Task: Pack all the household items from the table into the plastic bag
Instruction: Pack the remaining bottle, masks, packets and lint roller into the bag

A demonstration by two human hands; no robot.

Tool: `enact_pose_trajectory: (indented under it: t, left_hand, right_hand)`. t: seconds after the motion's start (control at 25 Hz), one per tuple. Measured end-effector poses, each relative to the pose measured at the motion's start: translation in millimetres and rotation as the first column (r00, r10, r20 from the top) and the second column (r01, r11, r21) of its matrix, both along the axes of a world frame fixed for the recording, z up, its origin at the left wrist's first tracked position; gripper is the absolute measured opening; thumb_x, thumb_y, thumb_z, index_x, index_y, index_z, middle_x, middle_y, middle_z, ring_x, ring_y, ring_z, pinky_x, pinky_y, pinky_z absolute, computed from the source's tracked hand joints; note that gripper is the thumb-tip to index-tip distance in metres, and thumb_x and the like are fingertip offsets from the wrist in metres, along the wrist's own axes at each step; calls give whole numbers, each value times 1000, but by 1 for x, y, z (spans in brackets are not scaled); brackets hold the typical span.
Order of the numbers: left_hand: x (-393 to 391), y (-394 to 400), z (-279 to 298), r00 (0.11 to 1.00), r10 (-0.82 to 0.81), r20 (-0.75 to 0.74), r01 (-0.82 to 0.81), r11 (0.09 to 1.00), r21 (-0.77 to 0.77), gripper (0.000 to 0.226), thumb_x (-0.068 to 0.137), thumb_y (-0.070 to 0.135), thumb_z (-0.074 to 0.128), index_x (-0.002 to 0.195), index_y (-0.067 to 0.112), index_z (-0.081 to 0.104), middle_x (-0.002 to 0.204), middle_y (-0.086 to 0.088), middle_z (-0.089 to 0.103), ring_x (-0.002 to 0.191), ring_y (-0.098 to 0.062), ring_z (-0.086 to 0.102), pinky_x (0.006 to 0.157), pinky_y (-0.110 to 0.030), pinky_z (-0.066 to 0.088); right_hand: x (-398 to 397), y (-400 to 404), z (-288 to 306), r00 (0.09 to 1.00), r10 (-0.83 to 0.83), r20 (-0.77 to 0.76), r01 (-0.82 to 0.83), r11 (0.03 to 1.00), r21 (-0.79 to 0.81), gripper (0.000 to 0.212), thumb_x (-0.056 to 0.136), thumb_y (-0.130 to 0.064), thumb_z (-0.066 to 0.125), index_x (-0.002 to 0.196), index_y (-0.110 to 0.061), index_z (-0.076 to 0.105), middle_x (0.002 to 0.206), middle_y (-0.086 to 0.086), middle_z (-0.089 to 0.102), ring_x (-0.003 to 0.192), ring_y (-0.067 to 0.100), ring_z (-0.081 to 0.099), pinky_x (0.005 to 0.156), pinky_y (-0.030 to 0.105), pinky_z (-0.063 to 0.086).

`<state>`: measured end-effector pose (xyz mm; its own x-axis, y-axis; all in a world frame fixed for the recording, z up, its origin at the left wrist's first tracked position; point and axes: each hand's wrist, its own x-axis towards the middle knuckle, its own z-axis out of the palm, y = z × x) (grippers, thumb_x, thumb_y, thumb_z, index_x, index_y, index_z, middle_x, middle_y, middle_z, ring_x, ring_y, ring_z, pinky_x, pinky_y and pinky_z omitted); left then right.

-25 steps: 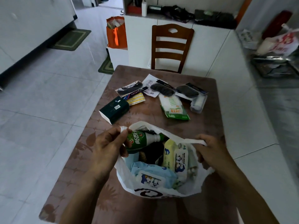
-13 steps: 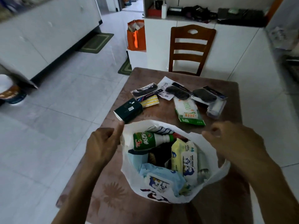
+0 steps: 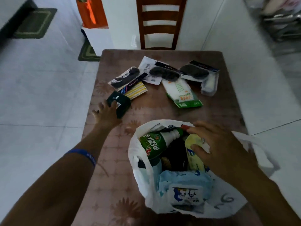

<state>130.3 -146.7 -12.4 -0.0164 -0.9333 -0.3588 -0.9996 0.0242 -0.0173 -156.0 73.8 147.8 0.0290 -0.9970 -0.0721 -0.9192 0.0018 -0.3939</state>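
A white plastic bag (image 3: 140, 173) stands open at the near end of the brown table (image 3: 114, 168). Inside it lie a green bottle (image 3: 152, 145), a yellow wipes pack (image 3: 195, 160) and a blue wipes pack (image 3: 184, 185). My right hand (image 3: 216, 149) lies flat over the bag's mouth, its fingers pressing on the yellow pack. My left hand (image 3: 106, 114) reaches forward with spread fingers and touches a dark green box (image 3: 122, 103) near the table's left edge. Further back lie a striped pack (image 3: 136, 91), a white-and-green pack (image 3: 182, 93), black items in clear packets (image 3: 125, 77) and a clear case (image 3: 210, 85).
A wooden chair (image 3: 158, 22) stands at the table's far end. An orange bag (image 3: 92, 13) sits on a white box to the far left, with green floor mats (image 3: 35, 22) beyond. White tiled floor borders the table on both sides.
My left hand let go of the bag's rim and reached forward to the green box. My right hand moved from the bag's handle onto the items inside.
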Motion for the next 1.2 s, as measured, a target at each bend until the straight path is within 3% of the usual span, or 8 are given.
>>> enact_pose_trajectory:
  t: [0.16, 0.28, 0.44, 0.52, 0.64, 0.8, 0.96, 1.2]
  left_hand:
    - [22, -14, -29, 931, 160, -328, -166, 986, 10, 86, 63, 30, 82, 135, 28, 34, 127, -23, 42, 118, -47, 41, 93, -57, 43]
    - [15, 13, -29, 862, 245, -444, -273, 962, 2, 84, 62, 32, 81, 133, 25, 36, 122, -21, 51, 112, -43, 48, 89, -49, 45]
    - [4, 62, 33, 362, 288, -886, -462, 881, 97, 66, 71, 24, 80, 127, 30, 44, 126, -9, 60, 106, -29, 63, 80, -43, 59]
    - [1, 93, 97, 190, 116, -975, -411, 911, 28, 61, 73, 20, 79, 119, 41, 44, 122, 0, 59, 104, -19, 64, 67, -27, 61]
    - [-9, 153, 202, 102, -177, -979, -171, 966, -192, 67, 68, 25, 80, 123, 39, 45, 121, 11, 59, 107, -9, 60, 64, -19, 58]
    - [-74, 221, 240, 421, -274, -865, 228, 955, -192, 71, 58, 38, 77, 120, 50, 45, 113, 29, 51, 102, 4, 56, 69, -10, 53]
    - [-137, 243, 184, 864, -243, -442, 263, 965, -15, 75, 64, 38, 77, 130, 40, 40, 125, 2, 46, 117, -23, 43, 91, -41, 50]
    - [-130, 260, 128, 916, -310, -256, 253, 939, -234, 75, 71, 38, 74, 133, 40, 32, 135, 2, 41, 121, -25, 39, 82, -38, 53]
  right_hand:
    - [5, 17, -11, 999, -54, 2, 54, 999, 5, 34, 81, -15, 77, 114, -16, 69, 127, 1, 62, 116, 24, 54, 94, 24, 35]
    - [4, 24, -2, 994, -25, -105, 10, 990, -139, 27, 78, -12, 77, 105, -15, 72, 116, 3, 67, 110, 29, 60, 98, 35, 38]
    - [-37, 41, 25, 873, -270, -405, 183, 953, -242, 48, 76, -27, 68, 123, -21, 57, 123, 7, 63, 118, 37, 54, 102, 53, 34]
    - [-59, 53, 42, 853, -467, -233, 458, 884, -93, 45, 80, -29, 69, 123, -27, 53, 103, -3, 69, 97, 29, 63, 83, 44, 49]
    - [-72, 50, 57, 648, -570, 505, 539, 812, 224, 21, 89, -10, 62, 107, -22, 63, 62, -2, 69, 55, 15, 64, 54, 28, 51]
    - [-70, 28, 66, 344, -493, 799, 483, 823, 299, 18, 92, -1, 56, 99, -15, 65, 59, 7, 63, 42, 20, 46, 44, 28, 39]
    - [-72, 29, 69, 322, -477, 818, 439, 841, 317, 15, 91, -3, 57, 94, -16, 64, 66, 9, 67, 40, 15, 41, 41, 25, 31]
    - [-79, 37, 66, 302, -407, 862, 438, 863, 253, 21, 86, 2, 62, 93, -18, 61, 69, 8, 67, 44, 12, 40, 37, 22, 30]
